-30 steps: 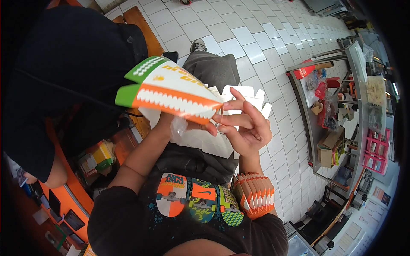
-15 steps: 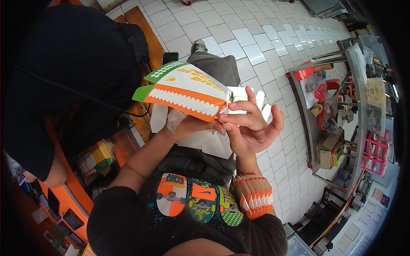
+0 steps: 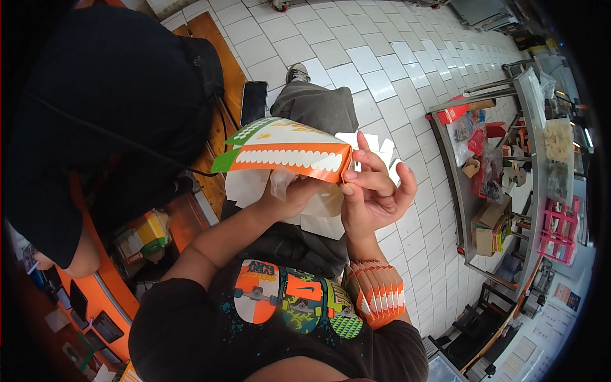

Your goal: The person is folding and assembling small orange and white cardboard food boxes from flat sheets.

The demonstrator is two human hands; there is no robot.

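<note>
A tapered paper carton point(image 3: 291, 158) in orange, white and green lies nearly level above my lap, its narrow end to the right. My left hand point(image 3: 298, 198) grips it from below, most of the fingers hidden behind it. Thumb and forefinger of my right hand point(image 3: 371, 202) pinch the orange edge at the narrow end, the other fingers raised. A crumpled piece of clear plastic point(image 3: 280, 184) is beside my left hand. White flat card pieces point(image 3: 323, 225) lie on my lap under the carton. A stack of orange and brown folded card point(image 3: 377, 291) rests against my right forearm.
A person in dark clothes point(image 3: 121, 83) sits close on the left. A phone point(image 3: 254, 102) lies on the wooden bench point(image 3: 207, 32). On the right stands a metal shelf rack point(image 3: 453, 181) with bags and boxes. White floor tiles point(image 3: 324, 38) stretch ahead.
The carton has come down and a little to the right, turning so its orange side shows more. Both hands moved with it, still holding it. More of the phone is visible.
</note>
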